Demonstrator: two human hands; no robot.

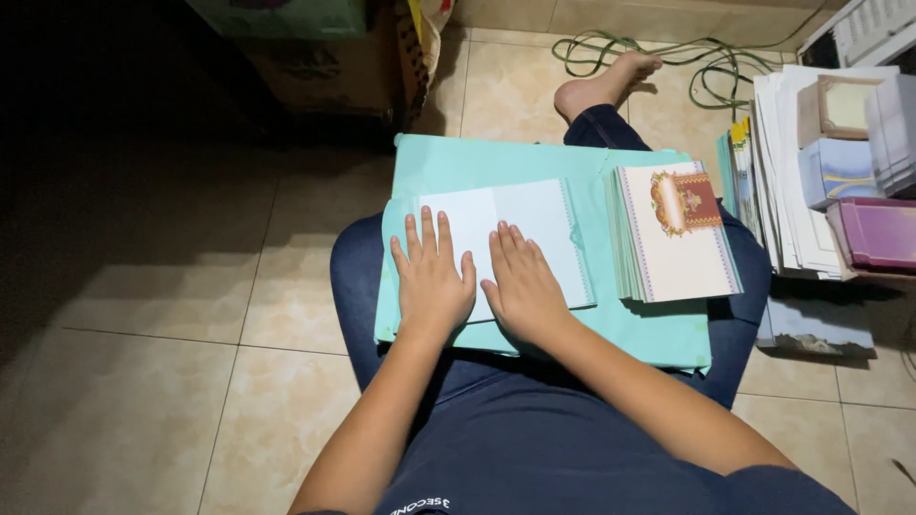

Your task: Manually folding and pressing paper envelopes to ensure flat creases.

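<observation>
Board [534, 157] lies across the person's lap. On it, a folded card [534, 234] at the left, a stack of cards [677, 234] just right of it. Left hand [431, 278] and right hand [523, 284] lie flat side by side on the card's near part. Piles of paper [797, 191] on the floor right of the board, cable [687, 52] behind, box [324, 57] behind-left.

Beige tiled floor [143, 401], dim at left, with a green cable [706, 57] coiled beyond.
</observation>
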